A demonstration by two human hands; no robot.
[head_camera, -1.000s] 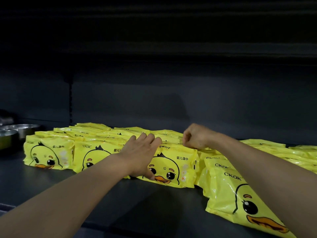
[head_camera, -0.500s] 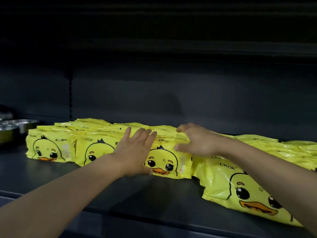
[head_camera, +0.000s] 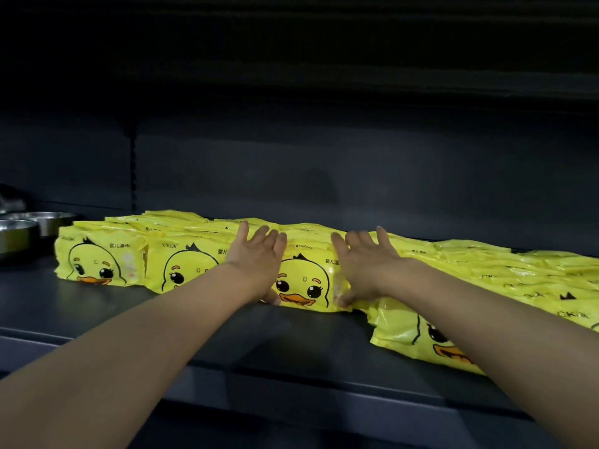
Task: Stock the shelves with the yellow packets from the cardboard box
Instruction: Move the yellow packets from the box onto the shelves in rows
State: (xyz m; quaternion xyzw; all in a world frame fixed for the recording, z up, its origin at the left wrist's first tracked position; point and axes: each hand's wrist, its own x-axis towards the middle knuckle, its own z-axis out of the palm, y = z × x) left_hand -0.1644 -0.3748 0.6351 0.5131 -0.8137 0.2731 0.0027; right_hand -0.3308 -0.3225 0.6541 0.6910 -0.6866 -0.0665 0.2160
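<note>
The dark shelf runs under both arms, its bare front strip nearer the person than the hands. Along it, from far left of the left hand to far right of the right hand, lies the row of yellow packets, standing in files that run back toward the rear wall. The cardboard box is not in view.

What has changed: a second ago the right hand was a curled fist on top of a stack and the left hand lay flat over a duck face. Now both are spread with straight fingers and bracket one file, palms pressed against its two sides, thumbs low at the front corners of the middle packet. I judge that this file is being squared up and pushed into line, so placing has given way to tidying, and a good share of the stock is already on the shelf.

Counted by front faces: two duck faces left of the left hand, one between the hands, and one slumped packet under the right forearm, lying further forward than the rest. That makes four clear fronts; the packets behind them and further right overlap too much to count.

Well left of the left hand stand two steel bowls, apart from the packets.
</note>
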